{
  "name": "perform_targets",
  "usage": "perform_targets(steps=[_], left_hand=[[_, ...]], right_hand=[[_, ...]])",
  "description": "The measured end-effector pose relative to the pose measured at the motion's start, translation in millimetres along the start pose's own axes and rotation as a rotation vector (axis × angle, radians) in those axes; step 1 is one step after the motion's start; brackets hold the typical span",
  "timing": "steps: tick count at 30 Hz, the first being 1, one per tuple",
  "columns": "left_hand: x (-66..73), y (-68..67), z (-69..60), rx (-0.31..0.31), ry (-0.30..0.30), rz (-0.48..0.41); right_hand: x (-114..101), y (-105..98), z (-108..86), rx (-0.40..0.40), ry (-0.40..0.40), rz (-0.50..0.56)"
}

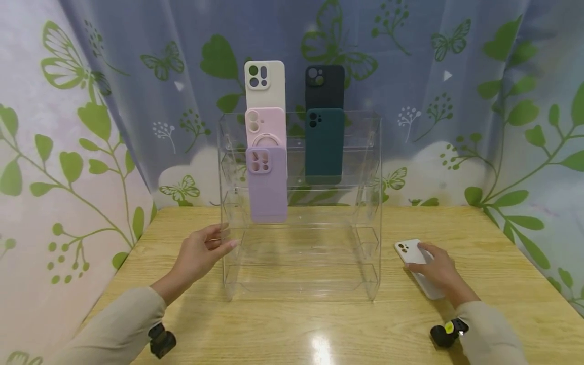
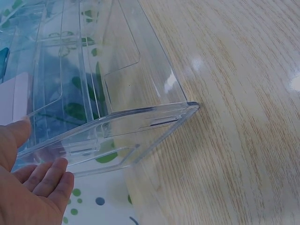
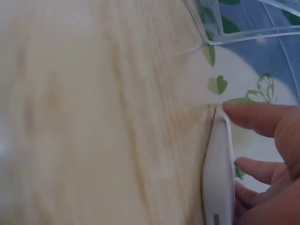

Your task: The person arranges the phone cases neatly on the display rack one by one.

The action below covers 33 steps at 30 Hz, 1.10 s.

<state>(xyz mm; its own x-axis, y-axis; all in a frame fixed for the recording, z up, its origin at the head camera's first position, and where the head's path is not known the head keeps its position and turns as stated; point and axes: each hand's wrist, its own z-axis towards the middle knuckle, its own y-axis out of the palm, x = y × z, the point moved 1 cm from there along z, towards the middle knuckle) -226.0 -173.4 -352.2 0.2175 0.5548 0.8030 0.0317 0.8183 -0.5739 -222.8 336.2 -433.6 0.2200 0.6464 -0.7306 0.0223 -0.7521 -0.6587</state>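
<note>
A clear tiered display stand point(image 1: 301, 290) stands upright on the table. At its left side panel, my left hand point(image 1: 197, 255) has the thumb on one side of the edge and loosely bent fingers on the other, as the left wrist view shows. Off to the stand's right, a white phone case point(image 1: 430, 288) lies on the table. My right hand point(image 1: 440, 271) pinches this case across its long edges; the right wrist view shows the case point(image 3: 219, 173) edge-on beside the fingers. The palm hides part of its back.
In the stand's left column are a cream phone case point(image 1: 276, 96), a pink case point(image 1: 274, 121) and a lilac case point(image 1: 268, 197). A black case point(image 1: 335, 94) and a teal case point(image 1: 325, 147) stand right of them. Behind hangs a patterned curtain point(image 1: 283, 30). The wooden table point(image 1: 274, 329) extends forward.
</note>
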Motion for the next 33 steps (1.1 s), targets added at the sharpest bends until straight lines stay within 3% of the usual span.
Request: perform_targets(steps=[6, 20, 29, 33], left_hand=[[0.4, 0.5, -0.1, 0.002, 0.0, -0.004], [0.1, 0.1, -1.6, -0.017, 0.011, 0.006], [-0.8, -0.3, -2.9, -0.013, 0.009, 0.015], [0.5, -0.1, -3.1, -0.014, 0.017, 0.021]], right_hand=[[3.0, 1.8, 2.0, 0.048, -0.016, -0.103], [4.5, 1.4, 1.8, 0.056, 0.021, -0.062], [1.0, 4.3, 2.1, 0.079, 0.003, -0.136], [2.8, 4.7, 1.7, 0.077, 0.014, -0.108]])
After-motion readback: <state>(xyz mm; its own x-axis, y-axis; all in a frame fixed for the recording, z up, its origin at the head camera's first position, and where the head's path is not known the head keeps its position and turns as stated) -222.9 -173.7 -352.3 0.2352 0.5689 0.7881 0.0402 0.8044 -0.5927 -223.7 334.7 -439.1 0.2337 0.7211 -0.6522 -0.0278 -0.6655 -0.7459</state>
